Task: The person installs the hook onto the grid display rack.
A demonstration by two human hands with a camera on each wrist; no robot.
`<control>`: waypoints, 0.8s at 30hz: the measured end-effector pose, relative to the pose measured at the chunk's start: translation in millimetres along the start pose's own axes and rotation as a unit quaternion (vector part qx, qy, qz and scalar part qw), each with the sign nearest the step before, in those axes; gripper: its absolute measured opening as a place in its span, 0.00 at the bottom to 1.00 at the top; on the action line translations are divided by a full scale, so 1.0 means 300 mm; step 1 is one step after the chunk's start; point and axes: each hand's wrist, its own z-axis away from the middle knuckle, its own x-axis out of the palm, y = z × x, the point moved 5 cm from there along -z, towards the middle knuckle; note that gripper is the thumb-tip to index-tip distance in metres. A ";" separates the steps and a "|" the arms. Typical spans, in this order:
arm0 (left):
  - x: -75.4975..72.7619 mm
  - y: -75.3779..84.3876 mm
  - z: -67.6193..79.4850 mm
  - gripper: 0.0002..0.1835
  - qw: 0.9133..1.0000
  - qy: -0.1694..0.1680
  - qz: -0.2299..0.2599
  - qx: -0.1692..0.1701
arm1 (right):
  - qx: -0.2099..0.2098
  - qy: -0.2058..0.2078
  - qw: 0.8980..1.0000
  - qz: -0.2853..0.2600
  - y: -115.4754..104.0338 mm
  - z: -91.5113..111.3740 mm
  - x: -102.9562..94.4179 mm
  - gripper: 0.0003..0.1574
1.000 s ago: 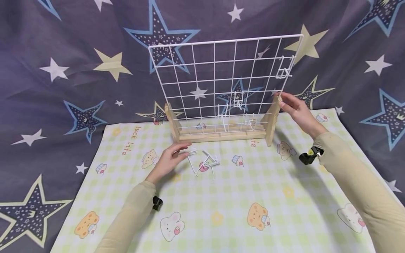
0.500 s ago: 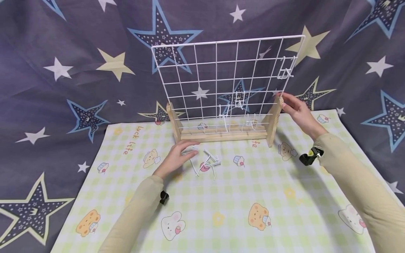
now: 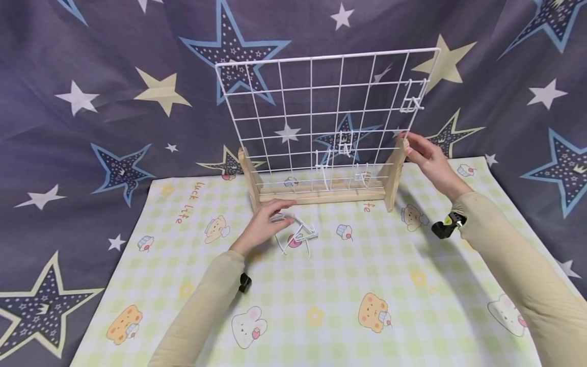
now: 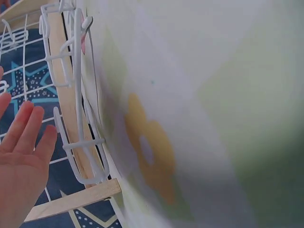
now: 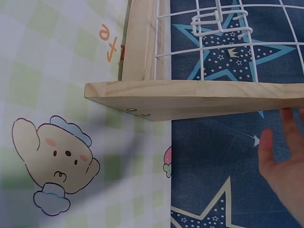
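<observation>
Taking the clock from the heap of loose white hooks (image 3: 307,237) on the checked tablecloth (image 3: 339,275), we find the wooden stand (image 3: 323,196) between twelve and one, its wire grid (image 3: 338,112) upright and closing off that side. The dark, starry backdrop (image 3: 316,41) hangs behind, sweeping from nine round to three. A printed cupcake (image 3: 344,232) lies flat at three.

Our left hand (image 3: 262,224) comes in between nine and ten and hides part of the heap; its thumb and fingers are apart, and we cannot tell whether they touch a hook. Our right hand (image 3: 428,158) is at two, against the top of the right post (image 3: 394,176); its fingertips pass out of sight behind the wood, so we cannot tell whether it clamps.

By count, we have one grid, two posts and two black wrist devices, one (image 3: 245,283) at the left sleeve, the other (image 3: 446,228) at the right. Four hooks hang on the grid: judged from its centre, one between two and three o'clock, two towards five and one at six. The loose ones overlap too much for us to number surely.
</observation>
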 end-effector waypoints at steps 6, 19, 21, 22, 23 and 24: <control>0.017 -0.036 -0.017 0.23 1.000 -0.012 -0.017 -0.011 | -0.009 -0.001 1.000 0.000 0.008 -0.005 -0.004 0.24; 0.096 -0.050 -0.052 0.22 0.995 -0.088 0.032 -0.030 | -0.012 -0.003 1.000 -0.024 0.017 -0.006 -0.002 0.24; 0.099 -0.050 -0.052 0.21 0.995 -0.095 0.015 -0.031 | -0.013 -0.003 1.000 -0.022 0.016 -0.006 -0.001 0.24; 0.099 -0.050 -0.052 0.20 0.995 -0.098 0.005 -0.031 | -0.015 -0.002 1.000 -0.020 0.015 -0.006 0.000 0.24; 0.100 -0.050 -0.052 0.20 0.994 -0.101 -0.005 -0.033 | -0.016 -0.002 1.000 -0.019 0.014 -0.006 0.000 0.24; 0.101 -0.050 -0.053 0.19 0.994 -0.104 -0.015 -0.035 | -0.017 -0.001 1.000 -0.016 0.012 -0.005 0.000 0.24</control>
